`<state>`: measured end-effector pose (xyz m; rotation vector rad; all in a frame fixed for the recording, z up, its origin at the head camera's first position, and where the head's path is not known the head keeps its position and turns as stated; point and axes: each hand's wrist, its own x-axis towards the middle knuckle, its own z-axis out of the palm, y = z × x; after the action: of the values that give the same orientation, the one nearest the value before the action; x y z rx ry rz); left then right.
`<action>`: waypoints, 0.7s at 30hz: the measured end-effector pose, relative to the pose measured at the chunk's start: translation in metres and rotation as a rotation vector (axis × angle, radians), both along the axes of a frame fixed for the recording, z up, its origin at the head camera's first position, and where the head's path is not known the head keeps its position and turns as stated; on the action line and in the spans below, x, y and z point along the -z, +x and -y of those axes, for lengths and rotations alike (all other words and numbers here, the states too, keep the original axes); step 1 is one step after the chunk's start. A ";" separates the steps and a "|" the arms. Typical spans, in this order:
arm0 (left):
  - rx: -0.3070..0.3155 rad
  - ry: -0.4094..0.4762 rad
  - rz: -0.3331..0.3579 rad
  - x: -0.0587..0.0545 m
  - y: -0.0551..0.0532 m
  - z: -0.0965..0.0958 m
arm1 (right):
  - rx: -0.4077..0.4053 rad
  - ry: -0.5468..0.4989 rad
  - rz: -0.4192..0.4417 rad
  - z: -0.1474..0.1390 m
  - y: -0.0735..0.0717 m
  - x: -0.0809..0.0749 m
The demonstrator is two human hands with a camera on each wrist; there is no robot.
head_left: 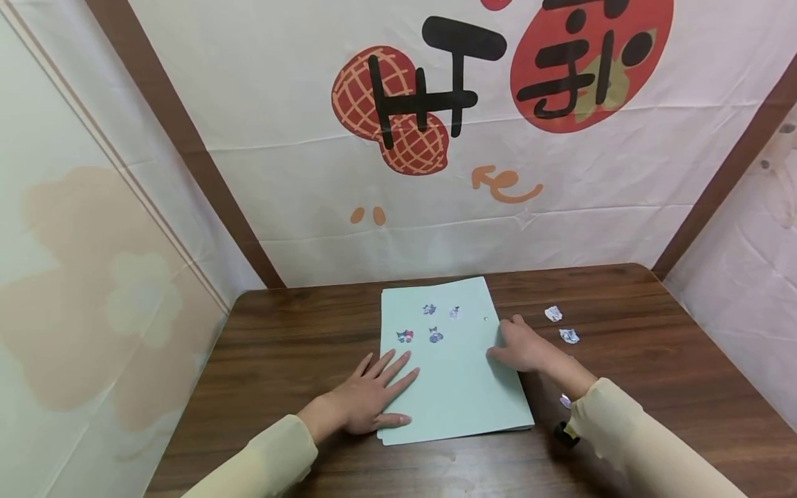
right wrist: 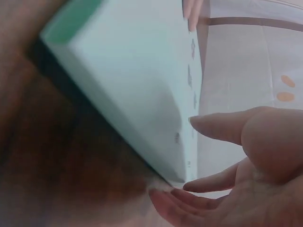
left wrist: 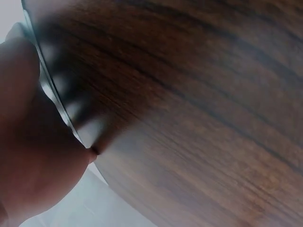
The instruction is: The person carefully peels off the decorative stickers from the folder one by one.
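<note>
A pale green stack of paper point(head_left: 461, 387) lies on the table, with several small cartoon stickers point(head_left: 435, 335) on the upper part of its top sheet. My left hand point(head_left: 372, 398) rests flat on the stack's lower left side, fingers spread. At the right edge is my right hand point(head_left: 519, 346). In the right wrist view its thumb point(right wrist: 218, 125) reaches over the top sheet, apart from the fingers point(right wrist: 189, 205), which touch the stack's edge. The left wrist view shows part of the left hand point(left wrist: 38, 156) beside the sheets' edge; its fingertips are hidden there.
The brown wooden table point(head_left: 292, 346) extends on both sides of the stack. Small crumpled-looking pieces point(head_left: 553, 314) lie to its right, one partly behind the right sleeve. A small black and yellow object point(head_left: 566, 435) sits by that sleeve. A printed cloth point(head_left: 299, 187) hangs behind.
</note>
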<state>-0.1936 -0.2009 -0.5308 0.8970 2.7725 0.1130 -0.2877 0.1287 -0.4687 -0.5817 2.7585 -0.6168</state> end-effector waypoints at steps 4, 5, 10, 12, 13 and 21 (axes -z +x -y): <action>0.000 -0.021 -0.008 0.005 -0.001 0.001 | 0.006 -0.025 -0.050 0.008 -0.008 -0.009; 0.003 -0.026 -0.011 0.003 -0.001 0.001 | 0.006 -0.037 -0.064 0.010 -0.010 -0.011; 0.013 -0.046 -0.038 -0.003 0.003 -0.001 | -0.036 -0.092 -0.144 0.021 -0.025 -0.019; 0.014 -0.052 -0.050 -0.003 0.004 -0.001 | -0.058 -0.107 -0.171 0.026 -0.031 -0.021; 0.015 -0.054 -0.056 -0.003 0.004 -0.001 | -0.070 -0.112 -0.181 0.028 -0.034 -0.021; 0.025 -0.056 -0.093 -0.002 0.006 -0.002 | -0.174 -0.092 -0.207 0.041 -0.053 -0.020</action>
<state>-0.1878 -0.1988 -0.5289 0.9448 2.8328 -0.0106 -0.3407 0.0874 -0.4490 -0.9444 2.8371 -0.6805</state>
